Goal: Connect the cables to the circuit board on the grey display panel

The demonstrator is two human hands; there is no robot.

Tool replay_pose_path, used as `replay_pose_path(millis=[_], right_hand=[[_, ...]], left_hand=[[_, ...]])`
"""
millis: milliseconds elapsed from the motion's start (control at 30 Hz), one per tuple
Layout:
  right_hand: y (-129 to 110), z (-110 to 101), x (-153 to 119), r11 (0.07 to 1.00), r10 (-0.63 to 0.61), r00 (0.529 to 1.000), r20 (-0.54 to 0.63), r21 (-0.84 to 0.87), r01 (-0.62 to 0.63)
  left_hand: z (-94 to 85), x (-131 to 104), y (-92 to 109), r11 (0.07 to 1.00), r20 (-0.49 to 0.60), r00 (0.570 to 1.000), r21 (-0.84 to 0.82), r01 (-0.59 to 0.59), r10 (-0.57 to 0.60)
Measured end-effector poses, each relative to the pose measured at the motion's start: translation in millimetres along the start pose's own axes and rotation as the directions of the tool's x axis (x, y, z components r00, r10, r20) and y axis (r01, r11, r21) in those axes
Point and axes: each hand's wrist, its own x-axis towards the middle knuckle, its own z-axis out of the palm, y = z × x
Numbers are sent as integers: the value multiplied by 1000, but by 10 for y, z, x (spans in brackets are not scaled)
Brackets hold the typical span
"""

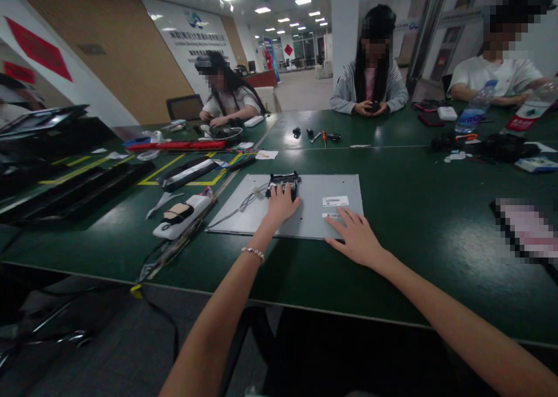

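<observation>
A flat grey metal panel (pixel 311 189) lies on the green table in front of me. Near its back edge sits a small black device with a frame (pixel 284 179), and grey cables (pixel 244 202) run from it to the left across the panel. My left hand (pixel 282 204) rests on the front of this black device with its fingers spread, hiding part of it. Lying flat with fingers apart, my right hand (pixel 355 237) touches the panel's front right corner, its fingertips by two white labels (pixel 335 201). Neither hand is wrapped round anything.
Left of the panel are a white power strip (pixel 185 215) with cables and long black parts (pixel 192 173). Small tools, one an orange screwdriver (pixel 324 139), lie farther back. Plastic bottles (pixel 476 107) stand at the right, near a blurred phone-like object (pixel 529 228). Several people sit around the table.
</observation>
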Motion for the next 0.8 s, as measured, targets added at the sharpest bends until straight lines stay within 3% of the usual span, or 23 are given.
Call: replay_pose_path(millis=[133,333,467,567,800], right_hand=[[-4,-8,10,1000,-11,1000,4,16,11],[-2,-12,2,1000,-8,1000,-1,14,8],[-7,-33,-9,1000,-16,1000,15,25,16],[-8,-35,-8,999,-16,1000,21,30,16],[-8,-18,5,999,-15,999,32,33,14]], left_hand=[[1,85,-61,1000,9,1000,13,10,-10],[-77,15,-82,1000,6,1000,16,-14,14],[-223,-44,-254,995,-163,986,97,-15,31],[-328,-34,-491,987,-236,971,148,69,-33],[-426,158,-910,965,-16,986,202,165,-166]])
